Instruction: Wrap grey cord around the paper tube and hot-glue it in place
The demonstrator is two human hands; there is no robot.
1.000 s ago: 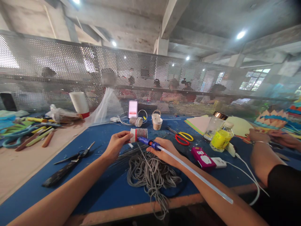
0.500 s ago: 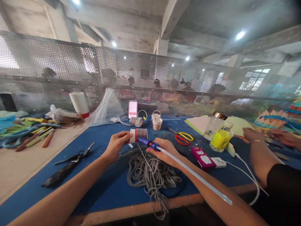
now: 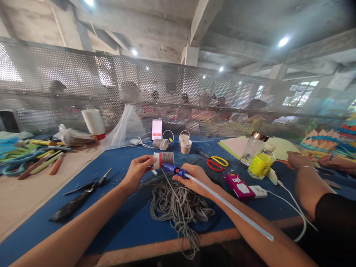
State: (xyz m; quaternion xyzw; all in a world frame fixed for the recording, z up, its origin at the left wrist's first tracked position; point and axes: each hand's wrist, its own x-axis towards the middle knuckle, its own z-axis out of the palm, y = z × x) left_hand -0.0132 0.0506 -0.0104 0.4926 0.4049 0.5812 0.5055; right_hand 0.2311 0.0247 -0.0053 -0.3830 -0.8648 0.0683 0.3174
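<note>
My left hand (image 3: 139, 170) grips the white rim end of a paper cup (image 3: 157, 161) lying on its side in the air, its other end wrapped in grey cord. In my right hand (image 3: 196, 176) is a blue hot glue gun (image 3: 174, 170), its nozzle against or very near the wrapped part; I cannot tell which. A clear glue stick (image 3: 230, 206) sticks out of its back along my right forearm. One strand runs from the cup down to a loose heap of grey cord (image 3: 180, 204) on the blue table mat (image 3: 111, 230).
Black scissors (image 3: 83, 194) lie left, red-and-yellow scissors (image 3: 215, 162) right. Behind stand a phone (image 3: 156, 129), a wrapped cup (image 3: 160, 144) and a small basket (image 3: 185, 144). A purple box (image 3: 239, 186), yellow bottle (image 3: 260, 163) and cables are near a co-worker's arm (image 3: 308, 185).
My hands, the cup and the glue gun stay almost where they were. At the right edge, the co-worker's far hand has shifted slightly.
</note>
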